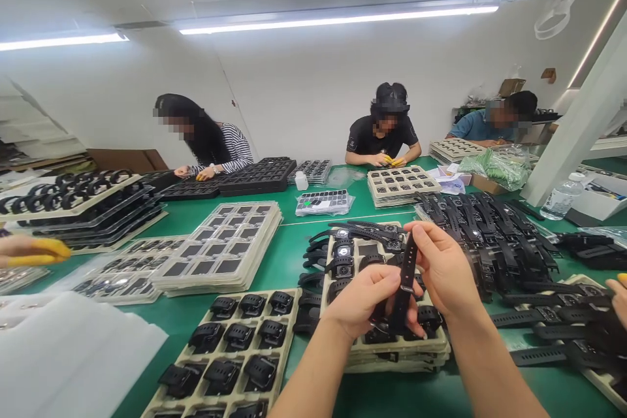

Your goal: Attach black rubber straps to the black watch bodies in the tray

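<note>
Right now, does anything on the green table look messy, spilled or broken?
Nothing looks spilled or clearly broken. The heap of black watches on the right looks messiest: they lie across one another, while the curled watches in front, left of centre, sit apart in neat rows.

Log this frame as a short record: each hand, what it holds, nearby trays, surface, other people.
left hand: gripping a black watch strap around its middle
right hand: pinching the strap's upper end
below hands: tray stack, watches on top
left of stack: beige tray of strapped watches
surface: green table
others: three people across the table; yellow-tipped hand at left edge
</note>
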